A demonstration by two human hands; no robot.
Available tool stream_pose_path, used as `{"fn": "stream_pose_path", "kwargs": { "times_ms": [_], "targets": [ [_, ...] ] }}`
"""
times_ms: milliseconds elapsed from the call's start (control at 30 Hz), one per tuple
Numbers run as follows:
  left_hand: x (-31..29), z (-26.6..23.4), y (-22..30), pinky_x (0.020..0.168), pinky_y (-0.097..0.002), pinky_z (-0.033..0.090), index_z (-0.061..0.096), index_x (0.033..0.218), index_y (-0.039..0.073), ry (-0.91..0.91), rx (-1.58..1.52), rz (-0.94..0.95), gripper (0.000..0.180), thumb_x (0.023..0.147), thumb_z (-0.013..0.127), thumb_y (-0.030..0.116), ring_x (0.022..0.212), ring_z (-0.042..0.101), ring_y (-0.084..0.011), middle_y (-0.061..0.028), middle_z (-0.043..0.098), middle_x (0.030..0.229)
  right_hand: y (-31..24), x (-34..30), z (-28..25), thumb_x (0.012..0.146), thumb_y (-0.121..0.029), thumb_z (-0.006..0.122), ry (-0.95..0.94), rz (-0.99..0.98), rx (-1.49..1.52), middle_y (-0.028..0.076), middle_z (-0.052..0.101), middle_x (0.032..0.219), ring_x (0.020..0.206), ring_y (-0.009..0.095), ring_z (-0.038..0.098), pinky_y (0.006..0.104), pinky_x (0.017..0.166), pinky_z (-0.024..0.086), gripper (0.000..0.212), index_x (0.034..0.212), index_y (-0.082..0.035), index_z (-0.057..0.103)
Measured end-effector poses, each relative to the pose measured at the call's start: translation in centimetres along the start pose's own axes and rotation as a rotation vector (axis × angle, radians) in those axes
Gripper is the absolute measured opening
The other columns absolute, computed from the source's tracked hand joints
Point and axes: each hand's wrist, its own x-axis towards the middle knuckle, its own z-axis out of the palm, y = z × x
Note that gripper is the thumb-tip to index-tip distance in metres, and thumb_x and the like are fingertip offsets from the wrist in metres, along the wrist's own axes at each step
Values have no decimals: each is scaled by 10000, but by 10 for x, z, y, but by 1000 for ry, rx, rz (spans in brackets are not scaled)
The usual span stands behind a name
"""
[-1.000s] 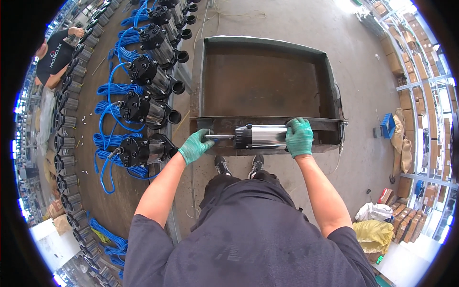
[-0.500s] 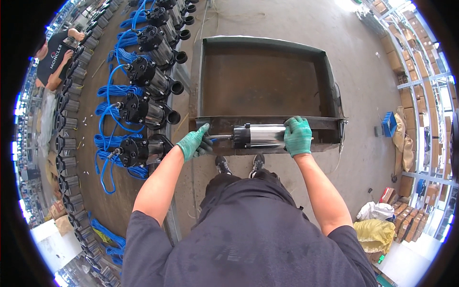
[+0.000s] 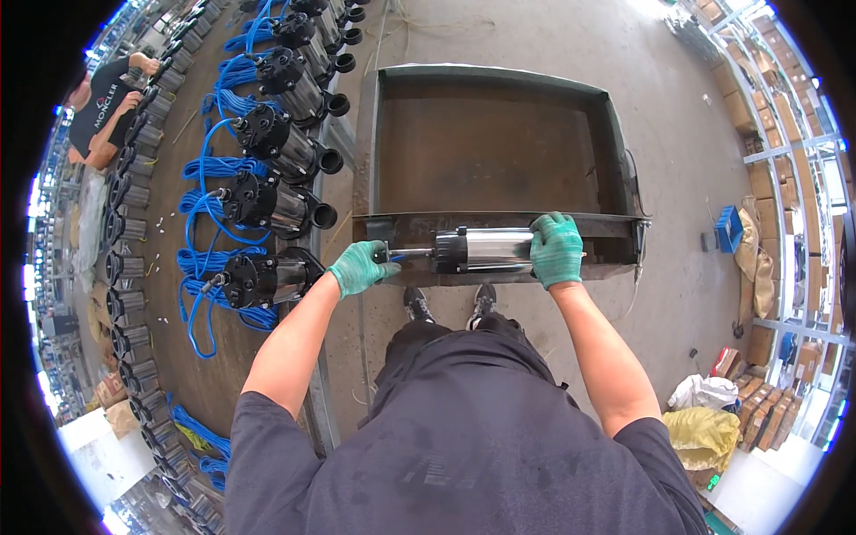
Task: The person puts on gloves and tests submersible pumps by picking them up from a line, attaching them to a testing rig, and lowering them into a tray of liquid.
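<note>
A motor [image 3: 499, 249] with a polished steel barrel and a black end lies level across the near side of a metal tank, its thin shaft [image 3: 411, 253] pointing left. Green-gloved, my right hand [image 3: 557, 250] is wrapped over the barrel's right end. My left hand [image 3: 358, 267], in a matching glove, closes on a small dark part [image 3: 382, 254] at the shaft's tip; most of that part is hidden by the fingers. A bit of blue shows just under the shaft. Behind the motor is the rectangular tank [image 3: 374, 143], brown inside, with a narrow trough along its near side.
To my left runs a bench [image 3: 183, 294] with a row of steel-and-black pumps [image 3: 276, 203] and coiled blue cables [image 3: 207, 263]. Beyond it a person [image 3: 105, 111] works by another pump row. On the right stand a blue crate [image 3: 728, 230], sacks [image 3: 700, 439] and shelves of cartons [image 3: 762, 183].
My left hand has turned and closed; its thumb now lies lower, pinching the dark part at the shaft's tip. My right hand and the motor have hardly moved.
</note>
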Motion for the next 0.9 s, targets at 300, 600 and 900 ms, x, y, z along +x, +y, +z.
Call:
{"fn": "stream_pose_path", "kwargs": {
  "times_ms": [300, 600, 900],
  "targets": [
    [3, 10, -5, 650, -442, 555, 702, 985, 55, 352, 699, 223, 493, 896, 793, 531, 707, 711, -370, -174, 740, 794, -1, -2, -1, 767, -30, 703, 19, -3, 10, 133, 646, 920, 933, 382, 608, 487, 842, 512, 112, 859, -84, 668],
    [1, 0, -10, 547, -243, 485, 709, 1057, 68, -174, -614, -332, 429, 984, 740, 489, 606, 598, -88, -40, 706, 824, 1, -2, -1, 758, -28, 703, 27, 1, 8, 131, 646, 911, 920, 383, 605, 492, 824, 512, 113, 844, -89, 662],
    [17, 11, -34, 695, -314, 496, 606, 1127, 44, 172, -5, 294, 313, 914, 816, 132, 739, 525, -140, -19, 626, 872, -4, -1, -2, 750, -35, 700, 21, -2, 13, 137, 647, 920, 932, 385, 611, 488, 832, 519, 115, 846, -82, 657]
  ]
}}
